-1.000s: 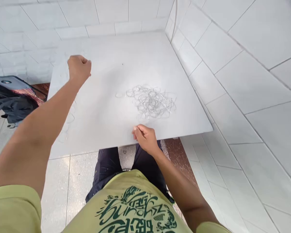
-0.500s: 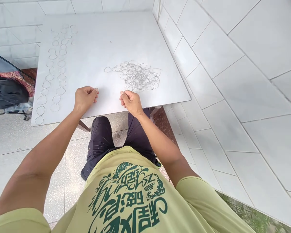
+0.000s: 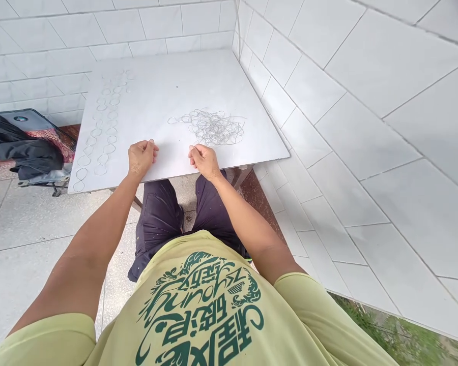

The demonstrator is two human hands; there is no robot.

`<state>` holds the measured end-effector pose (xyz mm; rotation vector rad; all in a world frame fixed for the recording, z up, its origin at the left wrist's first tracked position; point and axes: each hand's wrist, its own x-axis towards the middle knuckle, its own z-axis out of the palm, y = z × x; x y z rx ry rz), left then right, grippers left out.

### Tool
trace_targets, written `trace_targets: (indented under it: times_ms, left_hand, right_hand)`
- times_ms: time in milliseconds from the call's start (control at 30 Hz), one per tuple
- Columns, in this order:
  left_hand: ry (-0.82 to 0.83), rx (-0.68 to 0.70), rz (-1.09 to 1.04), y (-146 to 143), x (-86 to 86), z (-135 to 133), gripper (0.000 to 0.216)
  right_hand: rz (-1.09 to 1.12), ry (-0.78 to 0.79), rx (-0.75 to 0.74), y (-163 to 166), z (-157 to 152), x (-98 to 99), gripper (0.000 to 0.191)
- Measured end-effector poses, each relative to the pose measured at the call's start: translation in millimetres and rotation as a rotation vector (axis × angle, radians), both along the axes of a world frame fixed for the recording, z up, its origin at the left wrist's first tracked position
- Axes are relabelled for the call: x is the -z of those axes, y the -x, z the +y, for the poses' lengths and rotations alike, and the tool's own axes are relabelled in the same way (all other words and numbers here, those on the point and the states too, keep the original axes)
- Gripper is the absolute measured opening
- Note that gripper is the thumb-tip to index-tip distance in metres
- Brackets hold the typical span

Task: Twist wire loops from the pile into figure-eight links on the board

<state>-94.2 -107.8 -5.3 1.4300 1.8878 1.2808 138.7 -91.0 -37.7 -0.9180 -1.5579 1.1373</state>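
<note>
Evidently pinched closed, left hand [image 3: 142, 156], right hand [image 3: 205, 159], any contents indiscernible, tangled strands [image 3: 212, 126] indistinct

At the near edge of a flat white tabletop [image 3: 156, 101], a bare left hand [image 3: 142, 156] and a bare right hand [image 3: 203, 159] stand a little apart, each thumb against curled fingers, anything pinched there too small to tell. A loose tangle of thin grey strands [image 3: 217, 128] lies just beyond the right hand. Two columns of thin, rounded grey loops [image 3: 109, 148] line the tabletop's left side, near a grey-backed folding chair [image 3: 30, 120] draped with dark cloth [image 3: 40, 156].
</note>
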Motion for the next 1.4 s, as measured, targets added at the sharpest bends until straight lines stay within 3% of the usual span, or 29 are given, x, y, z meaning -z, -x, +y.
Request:
trace_targets:
  times_ms: [333,467,567,633,700,800,833,900,1000,1100,1167,1300,1400]
  left_hand:
    - [-0.022,0.024,-0.025,-1,16.2,6,0.041]
    - [0.026,0.049,-0.040,-1,17.1,5,0.041]
    - [0.056,0.075,-0.066,1,20.7,5,0.041]
    - [0.070,0.092,-0.067,1,22.8,4,0.041]
    - [0.089,0.108,-0.056,1,23.0,2,0.041]
    - [0.108,0.133,-0.033,-1,20.0,-2,0.041]
    - [0.109,0.135,-0.025,-1,18.8,-3,0.041]
    - [0.113,0.134,-0.012,0,16.9,-3,0.040]
    - [0.096,0.134,-0.027,1,14.7,-3,0.040]
    - [0.043,0.124,-0.072,0,9.0,-5,0.041]
    - [0.032,0.099,-0.092,-1,4.3,-8,0.040]
    - [0.035,0.106,-0.058,4,0.2,-9,0.036]
    - [0.046,0.116,-0.031,7,-1.2,-8,0.034]
  right_hand:
    - [0.008,-0.019,0.022,-3,4,14.8,0.050]
    - [-0.017,0.001,0.042,-7,-3,9.6,0.053]
    - [-0.032,0.014,0.027,-15,-25,1.8,0.054]
    - [-0.079,0.058,-0.136,-18,-49,-0.6,0.052]
    - [-0.226,0.184,-0.529,-9,-78,1.9,0.047]
    - [-0.487,0.339,-1.076,31,-120,12.2,0.046]
    - [-0.474,0.316,-1.156,47,-130,15.6,0.047]
    - [-0.214,0.331,-1.196,76,-141,20.5,0.041]
    - [0.070,0.395,-1.158,87,-135,24.9,0.052]
    - [-0.004,0.413,-1.010,58,-116,25.7,0.051]
    - [-0.084,0.434,-1.003,27,-101,19.6,0.051]
    - [-0.172,0.357,-0.975,-32,-68,-16.5,0.044]
    - [-0.241,0.258,-0.786,-71,-31,-52.1,0.036]
